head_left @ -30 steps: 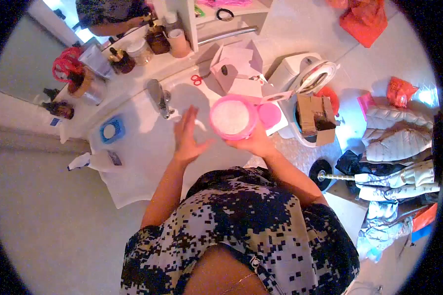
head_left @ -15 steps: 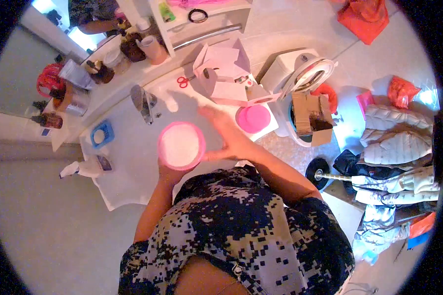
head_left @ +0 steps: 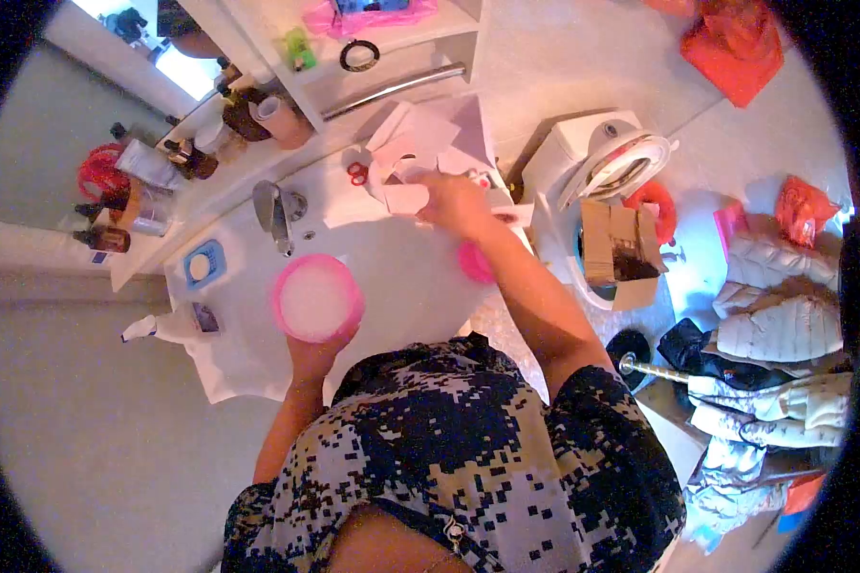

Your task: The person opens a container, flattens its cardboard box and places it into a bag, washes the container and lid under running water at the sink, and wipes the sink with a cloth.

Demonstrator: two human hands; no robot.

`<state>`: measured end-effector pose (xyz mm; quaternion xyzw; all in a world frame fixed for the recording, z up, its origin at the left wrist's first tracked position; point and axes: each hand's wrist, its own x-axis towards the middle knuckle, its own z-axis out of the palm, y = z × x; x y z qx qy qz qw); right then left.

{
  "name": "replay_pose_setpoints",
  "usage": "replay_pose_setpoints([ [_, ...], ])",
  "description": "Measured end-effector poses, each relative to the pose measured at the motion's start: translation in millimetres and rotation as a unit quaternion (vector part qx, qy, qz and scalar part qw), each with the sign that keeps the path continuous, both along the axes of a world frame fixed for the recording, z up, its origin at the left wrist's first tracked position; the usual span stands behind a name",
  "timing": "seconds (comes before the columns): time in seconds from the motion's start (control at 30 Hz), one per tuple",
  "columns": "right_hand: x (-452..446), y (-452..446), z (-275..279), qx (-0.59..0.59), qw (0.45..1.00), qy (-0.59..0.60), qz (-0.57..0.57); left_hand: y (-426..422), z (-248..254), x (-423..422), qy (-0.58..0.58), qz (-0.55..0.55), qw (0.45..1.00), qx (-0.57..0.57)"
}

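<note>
My left hand is closed around a round pink tub with white contents, held over the sink. Over at the counter, my right hand reaches to an open white cardboard box, at its near flap. Its fingertips are partly hidden there, and I cannot tell whether they grip anything. A flat pink disc, like a lid, lies beside the sink, partly covered by my right forearm. Red-handled scissors lie left of the box.
A metal faucet rises behind the sink. A blue soap dish and a white spray bottle stand on its left. Bottles line the mirror shelf. To the right are a brown cardboard box and piled clothes.
My right hand has left the tub's side and moved up to the white box. My left hand has shifted the tub slightly left and down.
</note>
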<state>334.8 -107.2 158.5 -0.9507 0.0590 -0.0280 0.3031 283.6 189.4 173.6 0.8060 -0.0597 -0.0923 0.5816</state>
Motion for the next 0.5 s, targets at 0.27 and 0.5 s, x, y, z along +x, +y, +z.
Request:
replay_pose_setpoints([
  [0.27,-17,29,-21,-0.123,0.979,-0.149,0.070,10,-15,-2,-0.021,-0.001,0.999,-0.024],
  [0.5,-39,54,-16,-0.195,0.947,-0.239,0.088,18,-18,-5,-0.035,0.050,0.998,-0.016],
])
